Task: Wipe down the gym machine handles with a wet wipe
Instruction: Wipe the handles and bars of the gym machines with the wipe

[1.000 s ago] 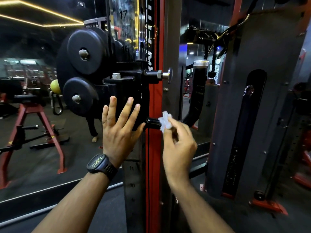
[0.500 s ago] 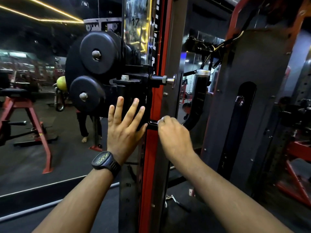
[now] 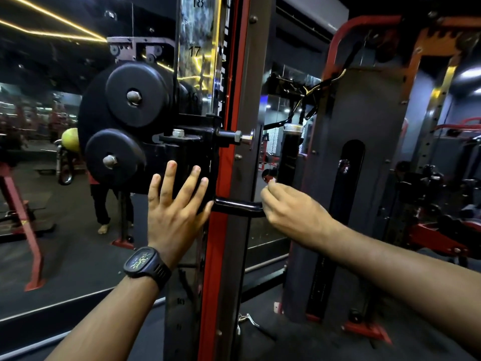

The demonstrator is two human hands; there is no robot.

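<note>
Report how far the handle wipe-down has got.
Done: nothing shows as finished. In hand: the right hand curls round the handle at its right end, any wipe hidden inside; the left hand braces flat on the carriage. Left: probably the handle's bare middle.

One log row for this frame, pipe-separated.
step: handle wipe | left hand: flat on carriage | right hand: curled round handle end | wipe: hidden

Our left hand (image 3: 179, 207) raised flat, palm forward, fingers straight, spread. Our right hand (image 3: 291, 209) knuckles-up, fingers curled round end of short black metal handle bar (image 3: 236, 204). Both forearms extended forward.
</note>
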